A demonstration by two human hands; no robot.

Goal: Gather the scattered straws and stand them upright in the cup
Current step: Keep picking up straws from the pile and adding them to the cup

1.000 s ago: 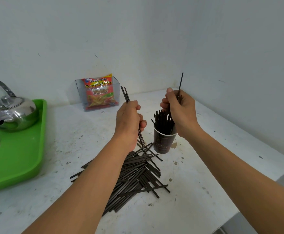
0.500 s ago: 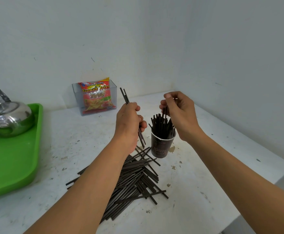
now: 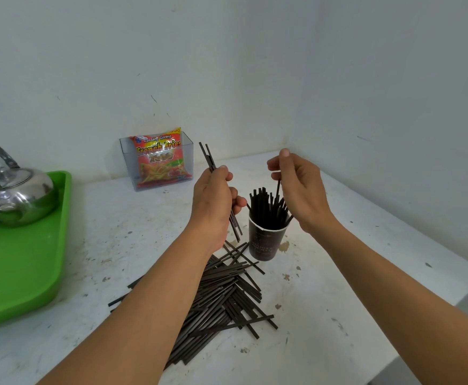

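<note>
Right now your right hand (image 3: 299,190) hovers just above the cup (image 3: 266,243). Its thumb and forefinger pinch a single straw (image 3: 278,187) near the top, with the lower end already down among the standing straws (image 3: 263,207) inside the cup. Your left hand (image 3: 213,201), just left of the cup, is curled round a small bundle (image 3: 207,157) of two or three, tilted away from the cup. The loose pile (image 3: 221,295) lies on the table (image 3: 310,343) on your side of the cup, reaching close to its base. Treat these straws as very light, thin, smooth and fairly stiff: they will likely slide through a slack grip and fan apart. Pinch them at mid-length or above, with the ends evened. The cup looks like light paper, so a nudge at its rim could tip it.
</note>
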